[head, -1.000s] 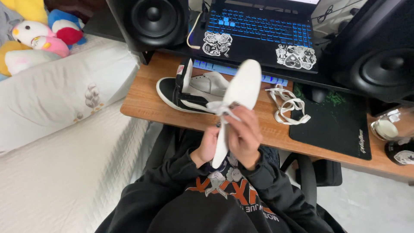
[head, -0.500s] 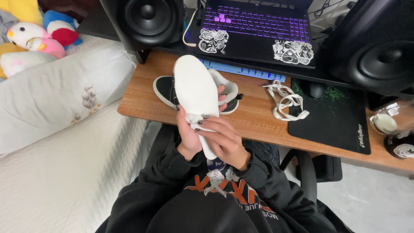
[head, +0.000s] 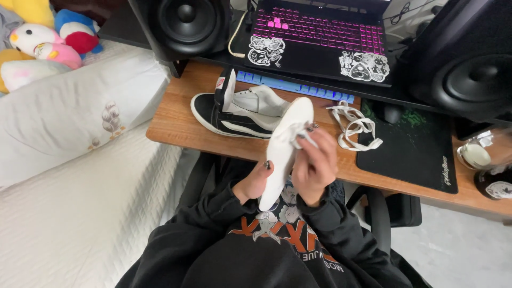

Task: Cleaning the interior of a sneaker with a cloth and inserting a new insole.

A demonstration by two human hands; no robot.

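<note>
Over wooden desk (head: 176,122), both hands gripping smooth white sole (head: 282,152)

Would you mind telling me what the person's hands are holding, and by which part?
Both hold a white shoe, sole up: the left hand grips its lower edge, the right hand its upper side.

Two black speakers (head: 186,21), lit laptop (head: 320,37), loose white laces (head: 354,125), mouse pad (head: 410,149), pillow (head: 69,117), plush toys (head: 42,40).
</note>
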